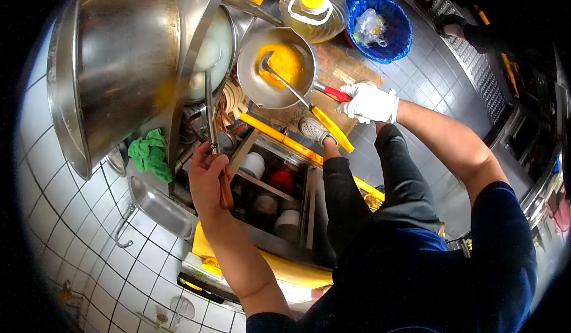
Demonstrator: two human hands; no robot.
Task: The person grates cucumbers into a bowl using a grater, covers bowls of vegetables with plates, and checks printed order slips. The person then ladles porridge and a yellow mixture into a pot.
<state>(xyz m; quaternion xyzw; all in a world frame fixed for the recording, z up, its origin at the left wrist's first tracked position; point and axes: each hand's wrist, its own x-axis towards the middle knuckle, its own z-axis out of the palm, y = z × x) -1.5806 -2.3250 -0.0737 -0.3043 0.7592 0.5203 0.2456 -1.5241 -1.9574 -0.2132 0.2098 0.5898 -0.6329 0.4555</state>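
Observation:
My left hand (209, 181) is closed around the wooden handle of a ladle (210, 110). Its metal shaft reaches into a pot (229, 56) of milky liquid, where a pale round shape shows at its end. In a white glove, my right hand (373, 102) grips the red handle of a metal pan (279, 100). Beaten egg-like yellow liquid (288, 65) lies in the pan. A second ladle with a yellow handle (331, 128) rests in that liquid, its handle leaning over the rim, and neither hand touches it.
A large steel pot (125, 53) stands at the left. Beyond the pan are an oil jug (312, 21) with a yellow cap and a blue-lined bin (404, 33). Nearer are an open compartment of containers (279, 181), a green cloth (150, 154) and a small sink (157, 205). Another person's legs appear top right.

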